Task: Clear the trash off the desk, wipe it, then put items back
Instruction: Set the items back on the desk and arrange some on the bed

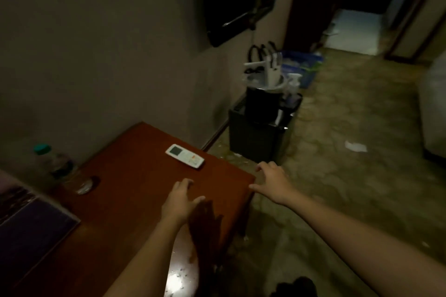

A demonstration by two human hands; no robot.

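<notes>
On the tabletop (pixel 135 152), toward its far right edge, a remote (pixel 184 158). At the far left, by the wall (pixel 96 55), a bottle (pixel 54 161). Over the near right part, the left hand (pixel 179 198); just past the right corner, above the floor (pixel 337 200), the right hand (pixel 272 181). Right of the tabletop, beside the wall, a box (pixel 255 144) with a pot (pixel 261 106) on top; farther right on the floor, a paper scrap (pixel 356 146).

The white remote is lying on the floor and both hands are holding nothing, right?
Not quite. The head view shows the white remote lying on top of the desk, near its far edge, not on the floor. The left hand and right hand do hold nothing.
</notes>
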